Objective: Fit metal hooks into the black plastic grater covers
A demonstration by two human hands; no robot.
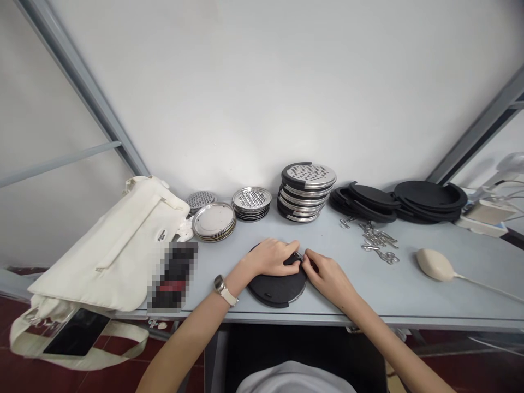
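Note:
A black round disc (278,288) lies on the table in front of me, with a bit of metal edge showing at its lower right. My left hand (273,256) rests over its upper part, fingers curled and gripping near the upper right edge. There my right hand (323,271) pinches a small metal piece (300,256), which the fingertips partly cover. Its exact shape I cannot make out. Off to the right lies a loose pile of small metal hooks or clasps (376,238).
Behind stand a stack of black-rimmed grater discs (308,191), smaller grater plates (251,203), plain metal discs (214,221) and black covers (429,201). A cream bag (118,245) and a pixelated object (172,277) lie left. A beige corded device (434,265) sits right.

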